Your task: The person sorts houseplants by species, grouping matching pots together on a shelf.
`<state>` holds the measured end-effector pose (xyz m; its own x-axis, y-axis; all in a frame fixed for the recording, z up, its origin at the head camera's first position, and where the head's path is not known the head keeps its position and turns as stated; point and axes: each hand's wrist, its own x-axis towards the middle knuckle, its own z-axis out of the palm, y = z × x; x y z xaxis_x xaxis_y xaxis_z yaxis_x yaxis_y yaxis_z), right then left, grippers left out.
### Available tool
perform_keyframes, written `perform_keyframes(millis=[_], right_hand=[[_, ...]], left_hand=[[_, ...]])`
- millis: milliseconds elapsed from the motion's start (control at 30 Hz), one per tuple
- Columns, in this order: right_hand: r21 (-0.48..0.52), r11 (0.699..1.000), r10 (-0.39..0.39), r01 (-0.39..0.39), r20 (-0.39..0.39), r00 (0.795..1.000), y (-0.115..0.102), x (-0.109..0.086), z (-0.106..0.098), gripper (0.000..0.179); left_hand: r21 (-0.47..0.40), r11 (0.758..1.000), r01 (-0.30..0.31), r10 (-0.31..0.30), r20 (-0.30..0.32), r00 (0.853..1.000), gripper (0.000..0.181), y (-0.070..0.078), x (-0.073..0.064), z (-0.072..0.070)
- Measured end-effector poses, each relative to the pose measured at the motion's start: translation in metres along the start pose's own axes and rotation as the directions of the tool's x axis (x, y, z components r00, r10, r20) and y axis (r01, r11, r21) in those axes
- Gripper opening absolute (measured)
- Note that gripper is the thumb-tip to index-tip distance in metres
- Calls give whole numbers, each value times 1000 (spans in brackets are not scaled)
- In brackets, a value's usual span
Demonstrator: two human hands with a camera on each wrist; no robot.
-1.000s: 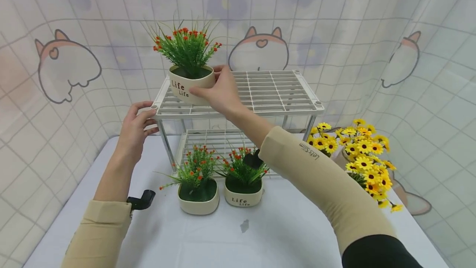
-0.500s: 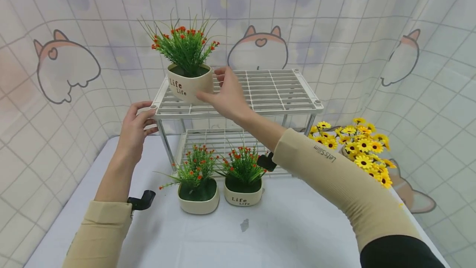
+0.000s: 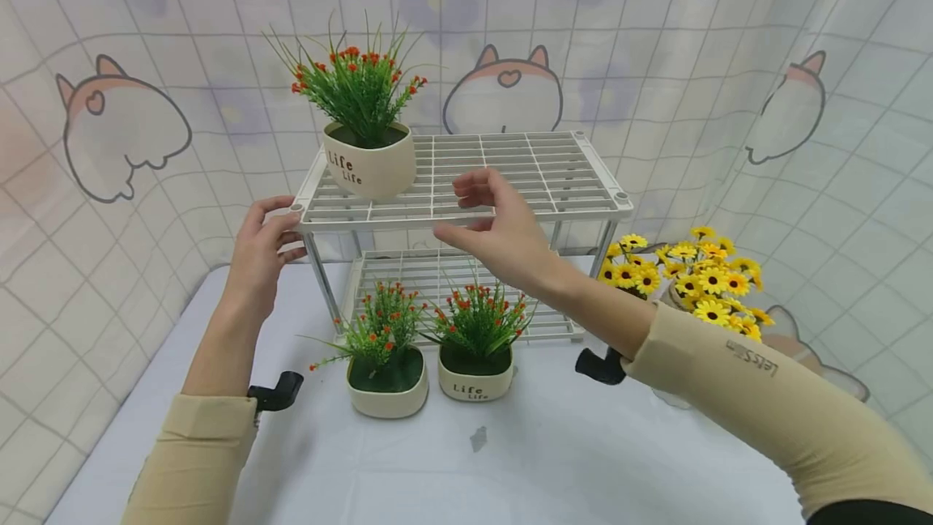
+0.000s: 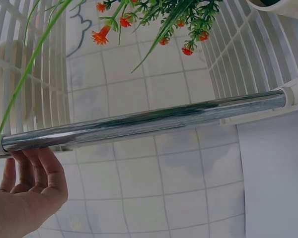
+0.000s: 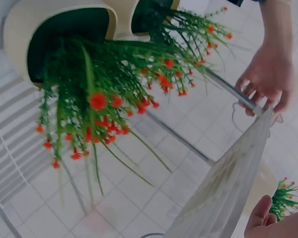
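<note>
A cream pot [image 3: 375,171] printed "Life", with artificial grass and small orange-red flowers, stands upright on the left part of the white two-tier rack's top shelf [image 3: 525,185]. My right hand [image 3: 503,237] is in front of the shelf, to the right of that pot, thumb and fingers apart and nothing between them. My left hand [image 3: 257,258] grips the rack's front left corner. In the left wrist view, its bent fingers [image 4: 52,171] meet the end of the metal post [image 4: 154,119]. Two matching pots, a left one [image 3: 389,399] and a right one [image 3: 475,379], stand below at the front.
The lower shelf [image 3: 408,266] lies behind the two front pots. Yellow daisy-like flowers [image 3: 710,286] stand right of the rack, partly behind the right sleeve [image 3: 758,379]. A patterned curtain [image 3: 656,39] surrounds the white-covered table [image 3: 408,476]. A small grey patch [image 3: 478,438] marks the cloth.
My right hand has let go of the pot on the top shelf and drawn back to the right and toward me. The pot stays on the shelf; my left hand keeps its place.
</note>
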<state>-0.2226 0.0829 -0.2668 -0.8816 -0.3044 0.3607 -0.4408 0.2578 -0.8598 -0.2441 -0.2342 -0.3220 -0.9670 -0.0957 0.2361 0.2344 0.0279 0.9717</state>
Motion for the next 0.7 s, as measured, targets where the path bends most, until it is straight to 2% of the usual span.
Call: perform_keyframes(millis=[233, 367, 567, 700], right_hand=[[-19, 1000, -3, 4, 58, 998, 6, -47, -22, 46], [17, 999, 33, -34, 62, 998, 19, -73, -29, 37], [67, 983, 167, -170, 46, 985, 55, -108, -28, 25], [59, 953, 294, -296, 40, 955, 80, -124, -26, 22]], left_hand=[[8, 1000, -1, 1, -5, 1000, 29, -2, 1, -1], [-5, 1000, 0, 0, -12, 1000, 28, -2, 0, -1], [-7, 1000, -3, 3, -25, 1000, 27, -2, -1, -1], [-6, 1000, -2, 2, -23, 1000, 28, -2, 1, 1]])
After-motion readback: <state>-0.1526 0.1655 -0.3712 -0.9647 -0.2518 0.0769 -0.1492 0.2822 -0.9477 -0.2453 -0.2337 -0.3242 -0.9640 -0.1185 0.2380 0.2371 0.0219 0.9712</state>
